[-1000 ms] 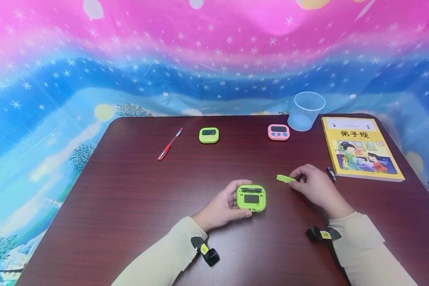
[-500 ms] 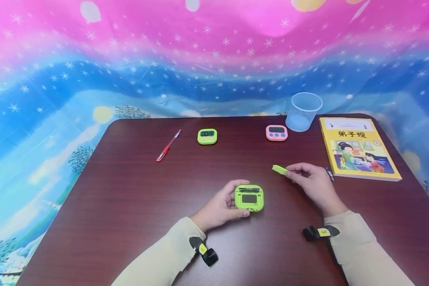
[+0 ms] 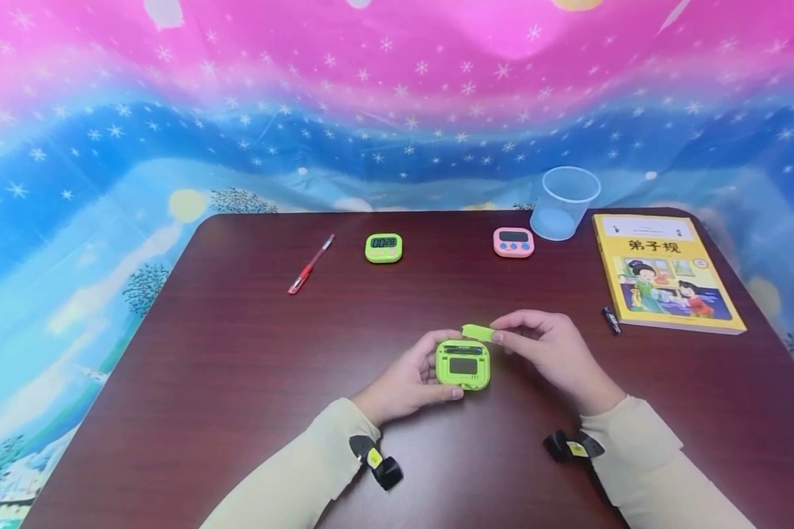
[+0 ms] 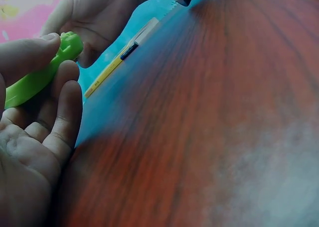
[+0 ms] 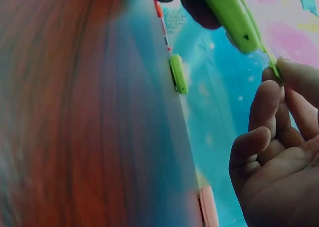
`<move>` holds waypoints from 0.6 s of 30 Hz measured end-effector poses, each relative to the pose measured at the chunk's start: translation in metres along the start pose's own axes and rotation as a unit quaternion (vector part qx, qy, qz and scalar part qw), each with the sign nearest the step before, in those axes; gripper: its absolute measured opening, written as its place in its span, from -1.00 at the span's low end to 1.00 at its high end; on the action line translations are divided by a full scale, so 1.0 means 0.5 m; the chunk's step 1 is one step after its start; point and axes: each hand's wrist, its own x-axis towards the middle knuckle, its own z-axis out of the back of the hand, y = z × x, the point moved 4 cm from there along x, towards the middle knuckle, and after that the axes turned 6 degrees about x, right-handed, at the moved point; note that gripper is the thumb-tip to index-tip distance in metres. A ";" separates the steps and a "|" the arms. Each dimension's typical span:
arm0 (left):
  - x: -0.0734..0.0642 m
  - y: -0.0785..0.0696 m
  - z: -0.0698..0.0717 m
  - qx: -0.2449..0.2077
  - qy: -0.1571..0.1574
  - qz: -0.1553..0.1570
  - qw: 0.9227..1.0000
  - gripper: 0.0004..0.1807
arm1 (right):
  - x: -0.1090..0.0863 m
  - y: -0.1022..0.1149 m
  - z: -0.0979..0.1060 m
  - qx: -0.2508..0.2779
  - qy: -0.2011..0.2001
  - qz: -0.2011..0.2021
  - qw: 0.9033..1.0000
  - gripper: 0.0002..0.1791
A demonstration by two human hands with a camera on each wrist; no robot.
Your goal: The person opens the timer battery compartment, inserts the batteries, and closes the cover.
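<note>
My left hand (image 3: 413,378) grips a green digital timer (image 3: 463,375) by its edges, back side up, thumb at the lower edge. Its battery slot lies uncovered along the top, with a dark battery (image 3: 463,350) in it. Between thumb and fingertips my right hand (image 3: 556,353) pinches a thin green battery cover (image 3: 478,333), right at the timer's upper edge. In the right wrist view the cover (image 5: 274,67) overlaps the end of the timer (image 5: 232,18). The left wrist view shows the left thumb (image 4: 30,57) pressed on the timer's rim.
Another green timer (image 3: 384,248), its display lit, and a pink timer (image 3: 513,242) stand toward the back. A red pen (image 3: 311,266) lies at left. At right are a clear plastic cup (image 3: 564,204), a yellow book (image 3: 668,275) and a loose battery (image 3: 612,321).
My right hand has moved left with the battery cover, from apart to the timer's upper edge. The left hand and its timer have stayed nearly still.
</note>
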 end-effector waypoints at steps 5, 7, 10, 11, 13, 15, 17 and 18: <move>-0.001 -0.004 0.001 0.005 0.004 -0.006 1.000 -0.17 | -0.002 0.015 -0.014 -0.020 0.019 0.022 0.999 -0.80; -0.001 -0.006 0.003 0.008 0.004 -0.012 1.000 -0.17 | -0.001 0.020 -0.019 -0.036 0.020 0.034 0.999 -0.82; -0.002 -0.008 0.004 0.009 0.005 -0.021 1.000 -0.17 | -0.001 0.023 -0.024 -0.053 0.016 0.043 0.998 -0.84; -0.002 -0.008 0.004 0.008 0.007 -0.023 1.000 -0.17 | -0.001 0.023 -0.026 -0.054 0.014 0.043 0.998 -0.85; -0.001 -0.006 0.004 0.004 0.010 -0.025 1.000 -0.18 | -0.002 0.021 -0.029 -0.060 0.010 0.044 0.997 -0.88; 0.000 -0.003 0.003 0.002 0.011 -0.024 1.000 -0.18 | -0.003 0.018 -0.032 -0.069 0.004 0.046 0.997 -0.90; 0.000 0.000 0.001 -0.002 0.012 -0.023 1.000 -0.19 | -0.005 0.015 -0.036 -0.076 -0.003 0.048 0.996 -0.93; 0.000 0.002 0.000 -0.004 0.012 -0.022 1.000 -0.19 | -0.005 0.014 -0.039 -0.078 -0.007 0.050 0.996 -0.94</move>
